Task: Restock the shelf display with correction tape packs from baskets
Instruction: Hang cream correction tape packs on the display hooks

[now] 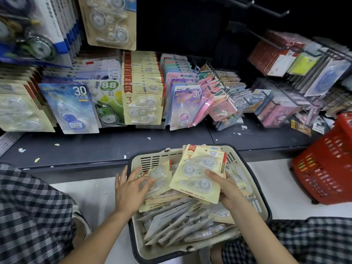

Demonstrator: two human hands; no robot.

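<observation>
Right hand (226, 189) gripping a stack of correction tape packs (198, 174) over the beige basket (253, 189), left hand (129, 189) flat on another pack (158, 180).

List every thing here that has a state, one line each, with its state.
left hand: fingers spread, resting on a pack in the basket
right hand: grips a stack of packs
held stack of packs: lifted above the basket, face up
beige basket: on the floor, full of loose packs
red basket: tilted, leaning on the shelf edge
matching shelf row: well stocked, packs upright
upper right pegs: bare
</observation>
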